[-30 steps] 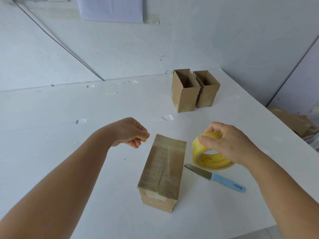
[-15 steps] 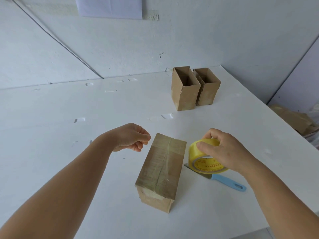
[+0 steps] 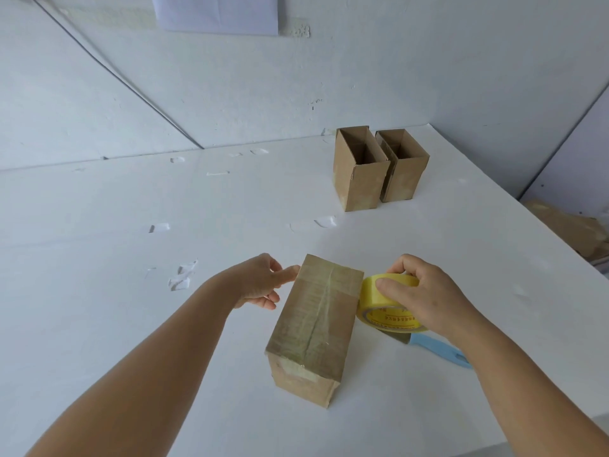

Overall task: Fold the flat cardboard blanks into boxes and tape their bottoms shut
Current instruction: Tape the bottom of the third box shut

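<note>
Taping third brown cardboard box (image 3: 313, 328), bottom-up mid-table (image 3: 99, 291), seam strip laid. Right hand (image 3: 425, 291) gripping yellow tape roll (image 3: 379, 301) against its far edge; left hand (image 3: 263, 282) loose-fingered, touching far corner, holding nothing. Two finished open-topped boxes (image 3: 379, 166) upright beyond.

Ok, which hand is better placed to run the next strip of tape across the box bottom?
Right. The right hand already grips the tape roll against the box edge. The left hand holds nothing, fingertips at the opposite edge, seemingly suited to steadying.
</note>
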